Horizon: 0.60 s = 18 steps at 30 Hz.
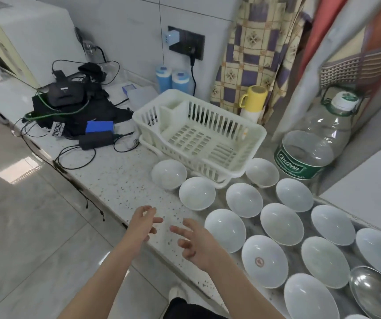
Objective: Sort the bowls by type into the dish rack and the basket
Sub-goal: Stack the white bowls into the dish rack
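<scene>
**Two hands, lots of bowls**

Both hands float over the desk [120, 180] edge w/ nothing in them. The left hand [142, 223] and right hand [196, 244] are near each other but not touching, fingers loose & a bit bent. The white bowls [281, 223] sit in rows on the desk, right of the hands. One bowl [264, 261] has a small red mark inside; too tiny to read. A shiny metal bowl [371, 291] sits at the far right. The white dish rack [198, 134] stands behind the bowls, nothing in it. A big clear bottle [316, 143] next to it has a green label that says "Cestbon".
</scene>
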### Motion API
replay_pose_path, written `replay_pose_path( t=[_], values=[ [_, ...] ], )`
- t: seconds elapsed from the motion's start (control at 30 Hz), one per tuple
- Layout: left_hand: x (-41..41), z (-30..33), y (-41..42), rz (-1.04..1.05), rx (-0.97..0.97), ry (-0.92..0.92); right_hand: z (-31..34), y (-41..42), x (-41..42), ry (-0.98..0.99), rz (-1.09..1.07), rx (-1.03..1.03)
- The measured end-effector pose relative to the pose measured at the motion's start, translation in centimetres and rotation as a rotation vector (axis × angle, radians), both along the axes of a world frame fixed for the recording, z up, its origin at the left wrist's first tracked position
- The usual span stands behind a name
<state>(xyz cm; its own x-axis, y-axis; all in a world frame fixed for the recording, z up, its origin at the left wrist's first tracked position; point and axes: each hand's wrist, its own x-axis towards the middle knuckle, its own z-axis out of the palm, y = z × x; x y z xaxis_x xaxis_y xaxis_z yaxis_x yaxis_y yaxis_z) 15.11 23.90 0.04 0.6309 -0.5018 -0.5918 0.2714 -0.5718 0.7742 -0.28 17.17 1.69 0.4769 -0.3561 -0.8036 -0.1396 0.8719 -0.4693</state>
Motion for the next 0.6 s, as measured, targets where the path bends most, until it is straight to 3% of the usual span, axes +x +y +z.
replay_pose_path(
  t=[0.23, 0.37, 0.6],
  values=[
    [5.9, -1.1, -5.6, -0.105, 0.096, 0.084, -1.4, -2.8, 3.9, 0.057, -0.27, 0.205],
    [8.1, -2.2, -8.0, -0.146, 0.123, 0.166, -2.3, -3.1, 5.6, 0.155, -0.423, 0.097],
    [11.4, -3.0, -9.7, -0.356, -0.025, 0.22, -3.5, -3.0, 8.6, 0.339, -0.649, -0.077]
  ],
)
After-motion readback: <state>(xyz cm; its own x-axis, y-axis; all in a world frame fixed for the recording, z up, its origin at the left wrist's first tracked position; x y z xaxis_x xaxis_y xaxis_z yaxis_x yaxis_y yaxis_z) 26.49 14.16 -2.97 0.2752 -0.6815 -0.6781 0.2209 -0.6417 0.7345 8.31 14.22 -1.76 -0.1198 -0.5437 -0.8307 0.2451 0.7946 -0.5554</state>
